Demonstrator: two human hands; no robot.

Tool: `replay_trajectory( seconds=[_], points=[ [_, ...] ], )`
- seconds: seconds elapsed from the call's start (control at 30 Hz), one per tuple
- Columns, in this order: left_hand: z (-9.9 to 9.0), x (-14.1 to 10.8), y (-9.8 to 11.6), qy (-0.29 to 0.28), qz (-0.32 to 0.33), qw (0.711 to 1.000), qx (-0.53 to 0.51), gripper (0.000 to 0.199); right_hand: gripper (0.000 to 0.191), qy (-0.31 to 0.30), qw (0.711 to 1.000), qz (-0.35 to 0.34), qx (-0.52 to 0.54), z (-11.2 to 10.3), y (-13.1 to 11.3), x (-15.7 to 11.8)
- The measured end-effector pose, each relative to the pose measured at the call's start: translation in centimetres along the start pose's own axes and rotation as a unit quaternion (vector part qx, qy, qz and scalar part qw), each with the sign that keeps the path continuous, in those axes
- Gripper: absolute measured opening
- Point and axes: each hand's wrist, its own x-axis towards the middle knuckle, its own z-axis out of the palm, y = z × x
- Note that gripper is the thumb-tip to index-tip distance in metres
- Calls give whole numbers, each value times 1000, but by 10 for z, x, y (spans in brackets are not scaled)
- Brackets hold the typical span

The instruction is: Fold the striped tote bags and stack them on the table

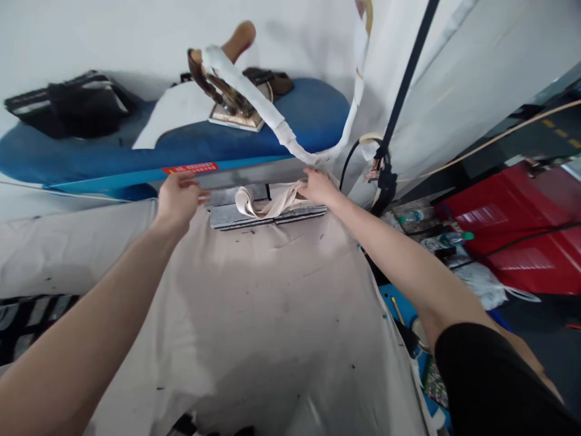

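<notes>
At the far edge of the cloth-covered table, my right hand (320, 188) pinches one end of a cream fabric strip (258, 209). The strip lies in loose loops over grey, dark-edged flat bars (222, 216) set side by side; their exact kind I cannot make out. My left hand (177, 200) hovers just beyond the left end of these bars. Its fingers are apart and slightly bent, with nothing seen in them.
Behind stands a blue padded ironing board (313, 115) bearing an iron (238, 115) with a white-wrapped hose, a white sheet (177, 112) and black folded fabric (86, 106). A black cable (408, 72) hangs at right, above bottles (449, 239) and a red panel (508, 224). Striped fabric (36, 318) lies left.
</notes>
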Motion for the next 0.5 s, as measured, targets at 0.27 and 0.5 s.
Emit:
replay_trajectory(
  seconds=[0.27,0.5],
  points=[
    [-102,-120,2,-73,159,947,268,41,36,146,980,-41,129,-23,-21,-40],
    [-242,-278,-55,-166,-92,937,294,36,27,101,918,39,382,30,-19,-274]
  ],
)
